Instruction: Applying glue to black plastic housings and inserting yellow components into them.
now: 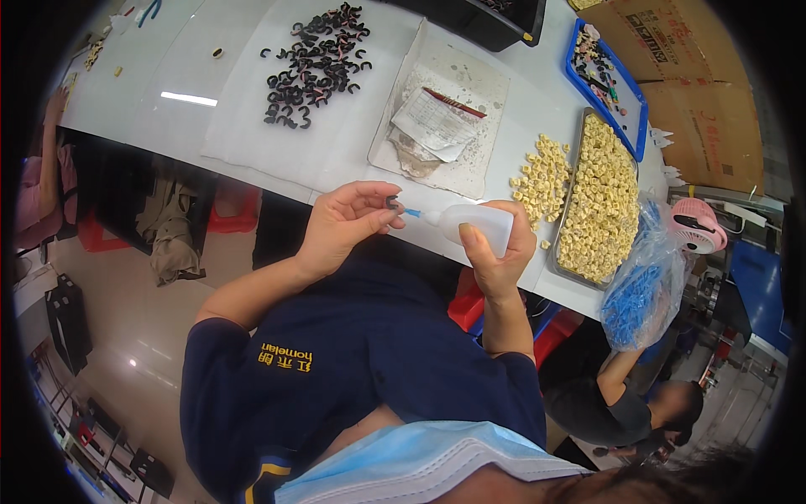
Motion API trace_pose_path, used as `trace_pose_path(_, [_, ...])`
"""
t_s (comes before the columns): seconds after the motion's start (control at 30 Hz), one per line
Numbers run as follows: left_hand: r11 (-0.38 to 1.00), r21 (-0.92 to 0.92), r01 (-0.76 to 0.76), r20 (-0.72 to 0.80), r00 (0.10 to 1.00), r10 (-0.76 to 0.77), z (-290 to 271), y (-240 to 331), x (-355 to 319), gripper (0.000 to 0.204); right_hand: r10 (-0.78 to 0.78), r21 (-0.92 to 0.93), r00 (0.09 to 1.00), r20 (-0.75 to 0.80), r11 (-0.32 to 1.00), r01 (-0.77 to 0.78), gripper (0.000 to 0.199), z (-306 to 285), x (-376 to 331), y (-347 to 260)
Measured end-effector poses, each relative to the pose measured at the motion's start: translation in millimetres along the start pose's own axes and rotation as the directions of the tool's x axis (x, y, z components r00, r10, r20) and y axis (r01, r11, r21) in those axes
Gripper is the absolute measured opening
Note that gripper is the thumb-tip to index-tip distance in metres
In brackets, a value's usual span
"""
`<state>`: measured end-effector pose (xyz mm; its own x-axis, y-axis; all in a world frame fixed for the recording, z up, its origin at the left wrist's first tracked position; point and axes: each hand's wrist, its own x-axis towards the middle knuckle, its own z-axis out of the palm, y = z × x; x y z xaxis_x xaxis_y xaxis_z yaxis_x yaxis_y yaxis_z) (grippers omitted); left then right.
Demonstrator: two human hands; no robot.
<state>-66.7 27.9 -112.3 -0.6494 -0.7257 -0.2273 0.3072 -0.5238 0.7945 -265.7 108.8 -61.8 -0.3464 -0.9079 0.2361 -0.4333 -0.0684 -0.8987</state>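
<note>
Between the thumb and fingers of my left hand (pixel 351 225) is a small dark curved piece (pixel 392 202), pinched near the table's front edge. My right hand (pixel 501 252) is wrapped round a white squeeze bottle (pixel 478 227) lying on its side in the grip. The bottle's blue nozzle tip (pixel 411 212) points left and is at the curved piece; whether they touch I cannot tell. Beyond my left hand, many similar black curved pieces (pixel 312 71) lie in a loose heap on a white sheet (pixel 243 109).
Past the bottle lies a stained white board (pixel 491 126) with papers (pixel 432 126) and a red pen (pixel 454 102). To the right are loose yellow pieces (pixel 537 181), a metal tray (pixel 579 155) full of them, a blue tray (pixel 642 139), cardboard (pixel 705 126), a bag of blue items (pixel 642 290) and a pink fan (pixel 697 225).
</note>
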Motion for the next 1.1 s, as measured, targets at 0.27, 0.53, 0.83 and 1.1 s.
trace_pose_path(0.27, [1.0, 0.005, 0.002, -0.004, 1.0, -0.002, -0.5, -0.2, 1.3, 0.03, 0.031, 0.029, 0.999, -0.022, 0.999, -0.031, 0.03, -1.2, 0.2, 1.7])
trace_pose_path(0.53, [0.998, -0.047, 0.034, -0.004, 0.999, -0.035, -4.0, -1.4, 5.4, 0.03, 0.215, 0.349, 0.965, -0.15, 0.925, -0.152, 0.038, -7.6, 9.6, 16.3])
trace_pose_path(0.83, [0.999, -0.034, -0.002, 0.0, 1.0, 0.002, -2.8, -5.9, 7.9, 0.029, 0.154, 0.275, 0.986, -0.063, 0.953, -0.131, 0.028, 2.2, -5.8, 19.9])
trace_pose_path(1.1, [0.999, -0.037, 0.005, -0.015, 1.0, -0.006, -2.2, -5.0, 6.1, 0.029, 0.134, 0.232, 0.99, -0.031, 0.965, -0.123, 0.031, 4.9, -4.8, 14.4])
